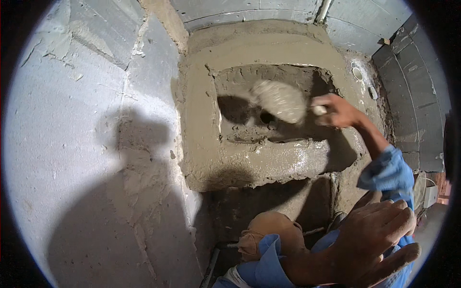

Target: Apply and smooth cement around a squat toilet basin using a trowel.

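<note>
A trowel, smeared by motion, hangs over a rectangular recess; its mortar-coated blade (281, 101) points left. My right hand (338, 111) is closed round its pale handle (319, 110) at the recess's right side. Smooth wet mortar (199, 110) forms a wide rim around the recess (269, 74), and a dark round hole (266, 116) shows at its bottom. At the lower right, my left hand (372, 235) hangs over my right arm near its elbow, thumb apart from the fingers, holding nothing.
A grey panel wall (86, 96) rises close on the left, bearing my shadow. Another block wall (413, 91) stands at right. A white pipe opening (357, 73) sits in the right corner floor, and a thin pipe (323, 10) at the back wall. My knee (273, 233) is below.
</note>
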Demonstrator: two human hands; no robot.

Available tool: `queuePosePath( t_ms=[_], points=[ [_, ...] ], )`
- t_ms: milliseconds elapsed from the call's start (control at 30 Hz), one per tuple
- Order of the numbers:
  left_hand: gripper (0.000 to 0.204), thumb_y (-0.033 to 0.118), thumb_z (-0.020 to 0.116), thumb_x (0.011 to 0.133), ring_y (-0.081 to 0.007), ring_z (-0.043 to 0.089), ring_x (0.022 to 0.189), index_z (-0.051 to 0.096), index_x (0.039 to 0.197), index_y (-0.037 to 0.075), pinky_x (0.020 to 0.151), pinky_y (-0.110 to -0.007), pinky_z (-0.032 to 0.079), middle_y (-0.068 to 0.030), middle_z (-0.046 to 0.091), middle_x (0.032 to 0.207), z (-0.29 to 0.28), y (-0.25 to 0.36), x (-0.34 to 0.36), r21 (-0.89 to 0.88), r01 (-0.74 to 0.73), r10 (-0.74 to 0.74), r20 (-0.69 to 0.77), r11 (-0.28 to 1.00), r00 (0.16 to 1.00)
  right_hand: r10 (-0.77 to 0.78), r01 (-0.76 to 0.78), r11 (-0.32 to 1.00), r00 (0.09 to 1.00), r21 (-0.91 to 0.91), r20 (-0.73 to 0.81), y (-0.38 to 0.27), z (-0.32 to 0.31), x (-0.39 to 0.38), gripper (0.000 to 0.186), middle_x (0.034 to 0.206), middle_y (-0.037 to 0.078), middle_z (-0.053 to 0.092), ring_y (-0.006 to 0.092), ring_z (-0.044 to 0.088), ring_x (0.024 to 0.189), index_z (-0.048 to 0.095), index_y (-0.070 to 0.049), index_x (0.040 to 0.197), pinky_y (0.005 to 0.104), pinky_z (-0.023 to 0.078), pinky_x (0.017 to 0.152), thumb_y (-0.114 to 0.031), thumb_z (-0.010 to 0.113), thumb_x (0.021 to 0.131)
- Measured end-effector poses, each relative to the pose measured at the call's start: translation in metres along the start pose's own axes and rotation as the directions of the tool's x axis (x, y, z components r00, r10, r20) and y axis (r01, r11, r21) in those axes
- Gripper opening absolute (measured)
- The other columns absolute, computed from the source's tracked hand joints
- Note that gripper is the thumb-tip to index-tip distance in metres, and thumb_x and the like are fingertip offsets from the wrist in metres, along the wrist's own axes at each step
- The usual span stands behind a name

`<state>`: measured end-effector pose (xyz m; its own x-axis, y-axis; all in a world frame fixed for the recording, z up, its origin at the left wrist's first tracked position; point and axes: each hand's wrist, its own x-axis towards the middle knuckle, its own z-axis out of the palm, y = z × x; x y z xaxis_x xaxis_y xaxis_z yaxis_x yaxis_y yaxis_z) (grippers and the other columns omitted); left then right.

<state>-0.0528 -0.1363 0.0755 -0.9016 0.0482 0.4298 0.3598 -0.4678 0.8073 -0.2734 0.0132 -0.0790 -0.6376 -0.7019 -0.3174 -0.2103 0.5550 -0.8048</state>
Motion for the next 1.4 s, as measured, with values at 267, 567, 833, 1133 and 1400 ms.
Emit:
queuePosePath(
  t_ms=[267,567,833,1133,1400],
  points=[
    [0.044,0.053,0.065,0.090,-0.0247,0.057,0.061,0.065,0.083,0.010,0.057,-0.036,0.044,-0.0058,0.058,0.071,-0.003,-0.003,0.002,-0.065,0.065,-0.065,0.003,0.996,0.998,0.480,-0.295,0.873,0.390,0.388,-0.785,0.059,-0.006,-0.251,0.043,0.100,0.011,0.062,0.0190,0.060,0.083,0.057,-0.001,0.120,0.0320,0.050,0.070,-0.017,0.062,0.080],
    [0.048,0.056,0.062,0.091,-0.0264,0.056,0.059,0.063,0.081,0.009,0.056,-0.038,0.041,-0.0073,0.057,0.069,-0.001,0.005,-0.005,-0.013,0.034,-0.034,0.000,0.999,0.999,0.197,-0.950,0.246,0.243,-0.192,-0.950,0.060,0.000,-0.290,0.043,0.119,0.022,0.064,0.0388,0.065,0.104,0.058,-0.007,0.131,0.0434,0.054,0.085,-0.012,0.061,0.088],
    [0.053,0.046,0.044,0.101,-0.0346,0.059,0.077,0.057,0.105,-0.006,0.069,-0.044,0.045,-0.0197,0.058,0.087,-0.006,0.014,-0.011,0.049,0.130,-0.138,0.256,0.990,0.957,0.085,-0.361,0.434,0.929,-0.826,-0.361,-0.012,0.017,-0.046,0.018,0.107,0.015,0.069,0.0321,0.070,0.088,0.067,-0.009,0.102,0.0431,0.057,0.073,-0.011,0.061,0.086],
    [0.049,0.052,0.057,0.094,-0.0300,0.058,0.066,0.061,0.088,0.004,0.060,-0.040,0.045,-0.0121,0.058,0.075,-0.011,0.010,-0.006,0.036,0.023,-0.024,0.015,0.999,1.000,0.123,-0.141,0.239,0.986,-0.961,-0.114,0.048,0.073,0.099,0.014,0.087,0.011,0.074,0.0268,0.074,0.082,0.075,-0.011,0.084,0.0387,0.056,0.064,-0.015,0.062,0.087],
    [0.049,0.055,0.062,0.091,-0.0292,0.060,0.062,0.062,0.081,0.007,0.056,-0.040,0.047,-0.0103,0.061,0.073,-0.018,0.010,-0.002,-0.030,0.022,-0.022,-0.014,0.999,1.000,0.009,-0.019,0.278,1.000,-0.960,-0.017,0.033,0.064,0.085,0.011,0.084,0.011,0.074,0.0275,0.074,0.081,0.075,-0.009,0.084,0.0387,0.056,0.063,-0.012,0.064,0.083]
  ],
)
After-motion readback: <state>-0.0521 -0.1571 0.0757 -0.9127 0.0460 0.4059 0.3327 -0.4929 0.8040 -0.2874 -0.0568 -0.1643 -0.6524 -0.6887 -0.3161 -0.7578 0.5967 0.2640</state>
